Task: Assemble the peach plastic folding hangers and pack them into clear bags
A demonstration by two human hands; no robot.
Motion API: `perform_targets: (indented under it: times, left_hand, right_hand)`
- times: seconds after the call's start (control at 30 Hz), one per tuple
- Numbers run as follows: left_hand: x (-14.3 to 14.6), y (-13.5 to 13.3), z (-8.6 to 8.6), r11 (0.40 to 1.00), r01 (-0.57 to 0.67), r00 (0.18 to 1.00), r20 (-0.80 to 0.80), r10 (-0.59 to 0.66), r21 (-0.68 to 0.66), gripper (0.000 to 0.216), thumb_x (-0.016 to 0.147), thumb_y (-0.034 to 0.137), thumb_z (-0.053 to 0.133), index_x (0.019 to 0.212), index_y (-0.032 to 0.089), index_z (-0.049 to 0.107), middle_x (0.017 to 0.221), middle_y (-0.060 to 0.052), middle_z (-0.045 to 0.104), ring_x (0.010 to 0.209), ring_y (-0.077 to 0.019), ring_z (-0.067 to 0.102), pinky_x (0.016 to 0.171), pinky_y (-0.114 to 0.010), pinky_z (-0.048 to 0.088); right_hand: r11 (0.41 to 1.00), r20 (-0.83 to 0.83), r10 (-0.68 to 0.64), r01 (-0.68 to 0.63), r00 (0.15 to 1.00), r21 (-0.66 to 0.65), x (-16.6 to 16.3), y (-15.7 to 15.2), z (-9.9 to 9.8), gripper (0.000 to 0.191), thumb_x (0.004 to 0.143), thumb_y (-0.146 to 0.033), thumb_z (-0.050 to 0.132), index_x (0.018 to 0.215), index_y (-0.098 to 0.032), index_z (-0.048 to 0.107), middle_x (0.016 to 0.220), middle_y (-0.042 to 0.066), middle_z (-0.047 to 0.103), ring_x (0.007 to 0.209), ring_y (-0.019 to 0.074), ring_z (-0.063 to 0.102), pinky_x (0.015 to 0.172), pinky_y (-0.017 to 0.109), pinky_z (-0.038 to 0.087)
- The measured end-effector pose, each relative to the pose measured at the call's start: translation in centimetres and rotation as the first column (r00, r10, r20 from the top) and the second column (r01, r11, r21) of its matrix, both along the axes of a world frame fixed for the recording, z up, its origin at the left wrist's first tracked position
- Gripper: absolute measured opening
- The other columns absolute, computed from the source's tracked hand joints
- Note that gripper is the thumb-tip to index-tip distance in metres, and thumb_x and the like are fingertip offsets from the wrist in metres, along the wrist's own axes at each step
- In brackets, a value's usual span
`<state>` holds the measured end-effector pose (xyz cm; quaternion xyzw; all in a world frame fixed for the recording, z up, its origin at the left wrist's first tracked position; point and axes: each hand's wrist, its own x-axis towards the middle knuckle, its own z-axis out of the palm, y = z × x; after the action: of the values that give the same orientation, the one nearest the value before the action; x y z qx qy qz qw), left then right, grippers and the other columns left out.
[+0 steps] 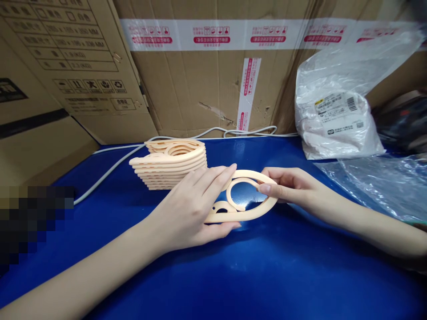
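Note:
A peach plastic folding hanger point(253, 215), folded into a flat leaf-shaped loop with a curved hook inside, is held just above the blue table. My left hand point(195, 206) lies across its left end, fingers over the far edge and thumb along the near edge, covering that end. With thumb and fingers, my right hand point(295, 186) pinches the pointed right end. Behind my left hand, a neat stack of matching folded hangers point(167, 171) sits on the table; its lower right part is hidden by that hand.
Large cardboard boxes point(200, 89) stand along the back and left. A grey cable point(110, 180) runs over the blue tabletop point(253, 275) behind the stack. At the right are a white plastic bag point(333, 129) with a label and a clear plastic sheet point(373, 186).

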<state>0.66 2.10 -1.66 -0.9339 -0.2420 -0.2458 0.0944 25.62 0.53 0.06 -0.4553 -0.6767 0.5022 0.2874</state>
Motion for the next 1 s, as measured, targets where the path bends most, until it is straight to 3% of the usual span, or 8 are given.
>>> perform_targets:
  times: [0.67, 0.73, 0.87, 0.93, 1.0]
  left_hand:
    - [0.3, -0.4, 0.9, 1.000, 0.015, 1.000, -0.006, -0.015, -0.003, 0.083, 0.084, 0.055, 0.063, 0.143, 0.004, 0.034, 0.133, -0.024, 0.056, 0.121, -0.0338, 0.056, 0.099, -0.045, 0.048]
    - [0.4, -0.9, 1.8, 0.999, -0.005, 1.000, 0.008, 0.005, -0.041, 0.079, 0.085, 0.049, 0.065, 0.142, 0.004, 0.035, 0.131, -0.022, 0.057, 0.120, -0.0318, 0.056, 0.100, -0.043, 0.048]
    - [-0.5, -1.4, 5.3, 0.992, -0.076, 0.996, 0.031, 0.080, -0.097, 0.070, 0.084, 0.038, 0.066, 0.142, 0.008, 0.038, 0.134, -0.017, 0.053, 0.123, -0.0285, 0.051, 0.104, -0.040, 0.044]
    - [-1.8, -1.1, 7.3, 0.985, -0.136, 0.988, 0.061, 0.144, -0.110, 0.065, 0.083, 0.036, 0.065, 0.139, 0.012, 0.043, 0.131, -0.013, 0.054, 0.118, -0.0277, 0.053, 0.099, -0.039, 0.047]
    - [-3.6, -0.1, 9.1, 0.974, -0.190, 0.977, 0.077, 0.200, -0.119, 0.057, 0.083, 0.036, 0.062, 0.134, 0.014, 0.049, 0.121, -0.011, 0.059, 0.108, -0.0271, 0.057, 0.089, -0.039, 0.052]
  right_hand:
    - [0.995, -0.048, 0.059, -0.063, 0.997, -0.082, -0.3, -0.3, 0.5, 0.038, 0.086, -0.055, 0.061, 0.082, -0.019, 0.051, 0.068, -0.005, 0.037, 0.057, 0.0092, 0.028, 0.049, 0.023, 0.022]
    - [0.997, -0.061, 0.051, -0.054, 0.997, -0.051, -0.1, -0.1, 0.4, 0.038, 0.089, -0.056, 0.055, 0.081, -0.019, 0.051, 0.068, -0.004, 0.040, 0.058, 0.0101, 0.032, 0.051, 0.024, 0.025]
    - [0.999, -0.133, 0.024, -0.019, 0.991, 0.039, 0.4, 0.5, 0.6, 0.057, 0.097, -0.063, 0.021, 0.090, -0.021, 0.058, 0.068, 0.000, 0.052, 0.059, 0.0144, 0.044, 0.056, 0.028, 0.036]
    - [0.993, -0.003, 0.022, -0.022, 1.000, 0.117, 0.6, 0.6, 0.9, 0.052, 0.098, -0.060, 0.026, 0.101, -0.022, 0.061, 0.079, 0.003, 0.060, 0.069, 0.0167, 0.053, 0.066, 0.030, 0.043]
    - [0.964, 0.223, 0.046, -0.102, 0.974, 0.246, 0.6, 0.7, 1.2, 0.037, 0.097, -0.052, 0.042, 0.110, -0.023, 0.061, 0.099, 0.006, 0.064, 0.092, 0.0200, 0.059, 0.085, 0.034, 0.044]
